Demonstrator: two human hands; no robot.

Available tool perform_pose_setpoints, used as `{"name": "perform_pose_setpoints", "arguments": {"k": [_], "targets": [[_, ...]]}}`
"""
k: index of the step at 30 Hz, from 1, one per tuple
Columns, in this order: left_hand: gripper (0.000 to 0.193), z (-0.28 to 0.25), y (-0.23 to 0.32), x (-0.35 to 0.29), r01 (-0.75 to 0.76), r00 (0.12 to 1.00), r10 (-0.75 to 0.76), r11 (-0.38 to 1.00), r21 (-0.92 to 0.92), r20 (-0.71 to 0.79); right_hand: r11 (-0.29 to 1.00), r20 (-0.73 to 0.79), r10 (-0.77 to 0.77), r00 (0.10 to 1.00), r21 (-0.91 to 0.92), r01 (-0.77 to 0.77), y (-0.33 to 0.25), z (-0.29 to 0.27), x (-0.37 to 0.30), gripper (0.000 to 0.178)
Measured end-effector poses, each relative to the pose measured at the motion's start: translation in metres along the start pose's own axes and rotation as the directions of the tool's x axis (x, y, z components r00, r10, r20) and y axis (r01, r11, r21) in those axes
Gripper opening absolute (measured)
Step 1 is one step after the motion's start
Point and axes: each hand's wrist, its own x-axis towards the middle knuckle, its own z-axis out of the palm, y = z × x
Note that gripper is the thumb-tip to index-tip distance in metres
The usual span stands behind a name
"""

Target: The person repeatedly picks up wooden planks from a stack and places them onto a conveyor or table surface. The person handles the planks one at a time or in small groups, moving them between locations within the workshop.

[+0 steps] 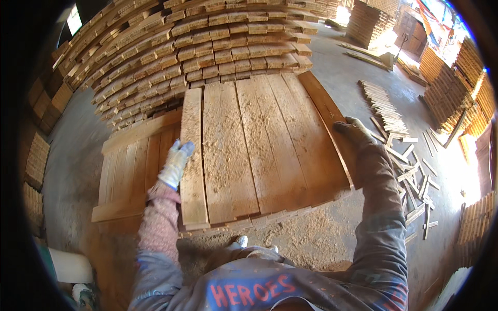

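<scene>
Planks (272,155) had left hand (175,163) and right hand (355,132) at opposite edges; whether gripping, I couldn't tell. Board stack (238,41) blocked far side; slats (384,108) lay rightward.

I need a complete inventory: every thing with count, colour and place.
Concrete floor: one, grey, beneath
Planks: several, tan, centre
Edge plank: one, brown, planks' right
Sawdust: uncounted, pale, planks and floor
Board panel: one, tan, left
Layered stack: one, tan, behind planks
Smaller stacks: several, brown, both sides
Slats: one row, pale, floor right
Sticks: many, pale, floor right
Pallet jack, apparently: one, dark, upper right
Cylinder: one, white, lower left
Shoes: two, white, below planks
Shirt: one, grey, bottom
Left gloved hand: one, whitish, planks' left edge
Right gloved hand: one, greyish, edge plank
</scene>
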Motion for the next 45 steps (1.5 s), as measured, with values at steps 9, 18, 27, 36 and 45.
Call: {"name": "perform_pose_setpoints", "arguments": {"k": [9,18,27,36,45], "targets": [[0.049,0.081,0.007,0.006,-0.046,0.996,0.039,0.996,0.081,0.079,0.998,0.315,-0.063,0.947,0.013,0.062,-0.012,0.029,0.013,0.051],[0.058,0.06,0.055,-0.021,-0.051,0.974,0.03,0.995,0.089,0.223,0.879,0.224,-0.074,0.972,0.476,-0.042,-0.005,0.018,-0.002,0.035],[0.057,0.067,-0.011,0.023,-0.135,0.942,0.108,0.989,0.065,0.318,0.832,0.381,-0.057,0.923,0.529,-0.167,-0.039,0.085,-0.022,0.043],[0.076,0.123,-0.06,0.075,-0.343,0.771,0.295,0.939,-0.021,0.564,0.867,0.535,-0.251,0.807,0.495,-0.059,-0.065,0.124,-0.023,0.068],[0.077,0.164,-0.019,0.037,-0.044,0.863,0.109,0.989,-0.141,0.494,0.603,0.441,-0.226,0.868,0.763,-0.231,-0.065,0.123,-0.032,0.052]]}}
